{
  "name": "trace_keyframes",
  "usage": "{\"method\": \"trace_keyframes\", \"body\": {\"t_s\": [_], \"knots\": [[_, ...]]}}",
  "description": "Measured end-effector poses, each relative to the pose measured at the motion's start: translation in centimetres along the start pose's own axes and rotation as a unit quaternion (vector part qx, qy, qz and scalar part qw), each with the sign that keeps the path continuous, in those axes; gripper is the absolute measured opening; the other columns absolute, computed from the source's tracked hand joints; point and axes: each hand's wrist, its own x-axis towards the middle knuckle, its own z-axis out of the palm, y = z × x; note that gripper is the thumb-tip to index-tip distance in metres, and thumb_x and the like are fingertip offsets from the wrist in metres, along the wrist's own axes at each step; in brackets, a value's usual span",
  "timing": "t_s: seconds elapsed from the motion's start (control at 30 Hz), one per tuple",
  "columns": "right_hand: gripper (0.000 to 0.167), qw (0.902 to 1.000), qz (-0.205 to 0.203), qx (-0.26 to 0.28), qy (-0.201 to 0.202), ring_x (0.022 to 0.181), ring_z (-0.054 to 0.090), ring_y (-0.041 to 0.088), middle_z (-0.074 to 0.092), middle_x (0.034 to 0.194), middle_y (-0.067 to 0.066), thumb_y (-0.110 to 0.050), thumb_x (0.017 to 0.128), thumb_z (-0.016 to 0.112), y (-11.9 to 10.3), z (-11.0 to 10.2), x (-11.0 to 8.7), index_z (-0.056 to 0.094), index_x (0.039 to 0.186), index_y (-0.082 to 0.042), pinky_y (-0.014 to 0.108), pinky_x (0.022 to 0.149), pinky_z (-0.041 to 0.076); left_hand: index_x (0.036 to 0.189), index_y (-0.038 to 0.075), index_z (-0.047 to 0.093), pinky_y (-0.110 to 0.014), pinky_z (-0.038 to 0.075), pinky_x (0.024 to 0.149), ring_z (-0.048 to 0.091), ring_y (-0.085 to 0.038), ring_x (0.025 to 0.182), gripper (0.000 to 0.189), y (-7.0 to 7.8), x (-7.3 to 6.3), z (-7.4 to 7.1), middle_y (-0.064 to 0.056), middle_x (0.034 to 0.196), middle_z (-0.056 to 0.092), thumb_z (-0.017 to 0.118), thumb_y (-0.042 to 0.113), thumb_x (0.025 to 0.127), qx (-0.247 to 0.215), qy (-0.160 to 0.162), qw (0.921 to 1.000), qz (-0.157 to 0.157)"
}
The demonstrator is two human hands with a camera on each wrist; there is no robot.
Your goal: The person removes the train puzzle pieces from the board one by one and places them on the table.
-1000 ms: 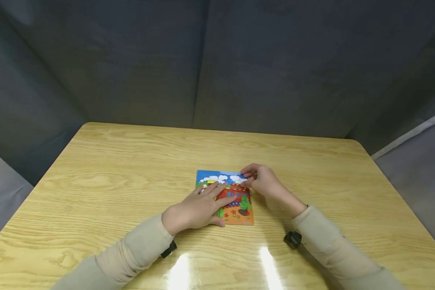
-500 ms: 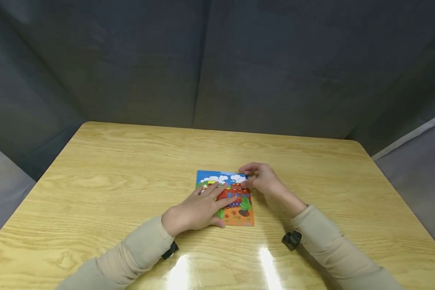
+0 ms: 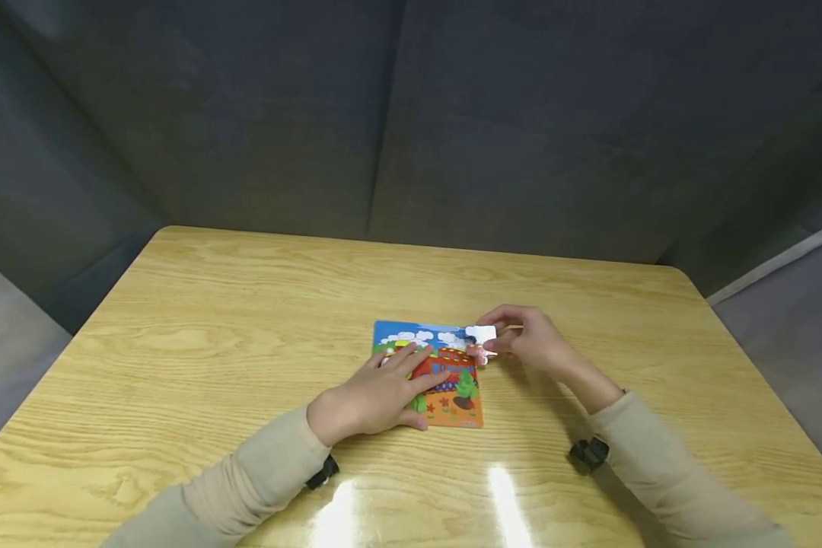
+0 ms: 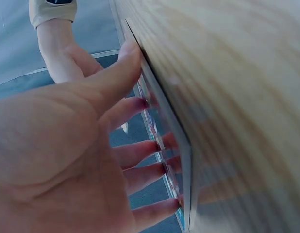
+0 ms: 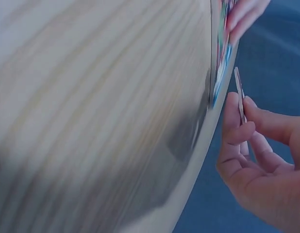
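A colourful jigsaw puzzle [image 3: 445,416] with clouds, a red building and an orange foreground lies flat on the table. My left hand [image 3: 370,397] rests on its left part with fingers spread; in the left wrist view the fingertips [image 4: 157,145] press its face and the thumb [image 4: 128,58] lies by the edge. At the puzzle's upper right corner, my right hand [image 3: 534,346] pinches a puzzle piece [image 3: 482,333], which looks mostly white from glare. The right wrist view has this thin piece [image 5: 240,92] edge-on between thumb and fingers, lifted off the table.
The wood-grain table [image 3: 260,304] extends on all sides of the puzzle, with bright light reflections near its front. Dark grey curtains [image 3: 520,152] stand behind and at the sides. A black wrist camera [image 3: 589,455] hangs under the right sleeve, another [image 3: 322,473] under the left.
My right hand has drawn to the right from the puzzle's upper right corner, with a piece now lifted out between its fingers. The left hand has stayed in place.
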Motion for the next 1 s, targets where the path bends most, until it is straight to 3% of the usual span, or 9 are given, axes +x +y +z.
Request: {"method": "trace_keyframes", "body": {"t_s": [0.1,0.47,1.0], "knots": [[0.031,1.0,0.007,-0.003,-0.004,0.084,0.069,0.023,0.059,0.103,0.018,0.004,0.09,0.064,0.7,-1.7,-1.0,0.062,0.121,0.004,0.032,0.062,0.052,0.156,0.026,0.031,-0.058,0.023,0.112,0.013,-0.033,0.148,0.072,0.1,-0.1,-0.1,-0.012,0.163,0.012,0.057,0.05,0.093,0.001,0.004,1.0,0.006],[0.036,0.9984,0.031,-0.044,0.018,0.079,0.058,0.012,0.06,0.107,0.019,-0.004,0.092,0.066,5.0,-7.8,-3.6,0.059,0.125,0.008,0.031,0.065,0.055,0.156,0.026,0.031,-0.057,0.022,0.113,0.013,-0.032,0.148,0.072,0.0,-0.1,-0.1,-0.011,0.163,0.011,0.057,0.05,0.093,-0.001,0.006,1.0,0.006],[0.036,0.9947,0.056,-0.084,0.021,0.076,0.063,0.013,0.064,0.105,0.024,0.004,0.093,0.059,9.5,-12.4,-4.7,0.052,0.126,0.017,0.03,0.061,0.052,0.156,0.026,0.03,-0.057,0.021,0.114,0.012,-0.032,0.148,0.073,0.0,-0.1,-0.2,-0.012,0.163,0.012,0.056,0.05,0.093,0.0,0.006,1.0,0.006]]}}
